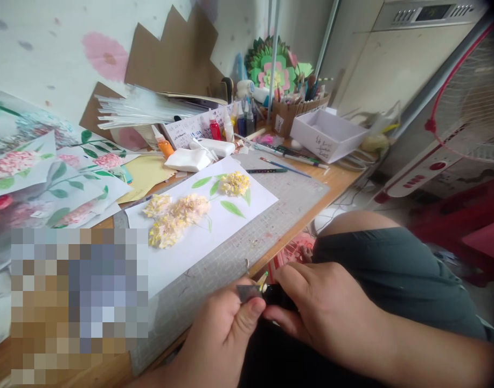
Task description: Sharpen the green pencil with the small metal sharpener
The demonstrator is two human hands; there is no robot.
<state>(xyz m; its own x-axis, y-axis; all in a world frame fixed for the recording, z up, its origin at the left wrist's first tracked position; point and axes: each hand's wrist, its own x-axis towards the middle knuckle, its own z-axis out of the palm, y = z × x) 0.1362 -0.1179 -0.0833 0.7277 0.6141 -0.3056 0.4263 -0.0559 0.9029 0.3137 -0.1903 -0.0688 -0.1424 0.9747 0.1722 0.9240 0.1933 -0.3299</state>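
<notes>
Close together over my lap, just off the table's front edge, are both hands. My left hand [224, 318] is closed, its thumb pressed on a small flat grey piece [247, 292] that looks like a blade. My right hand [327, 293] wraps round a black object [278, 296], mostly covered by the fingers, so its kind is unclear. Between them a small yellow-green tip [263, 278] sticks up. Nearby on the table, a white sheet [257, 202] bears fluffy yellow-pink paper flowers [182, 213] and painted green leaves [232, 209].
A grey cutting mat [234, 258] lies under the sheet, with small specks on it. Brushes [287, 168], paint bottles [215, 129], a white box [329, 134] and a brown carton stand behind. Flower pictures [85, 178] cover the left. A fan [473, 102] stands right. Pixelation hides the left front.
</notes>
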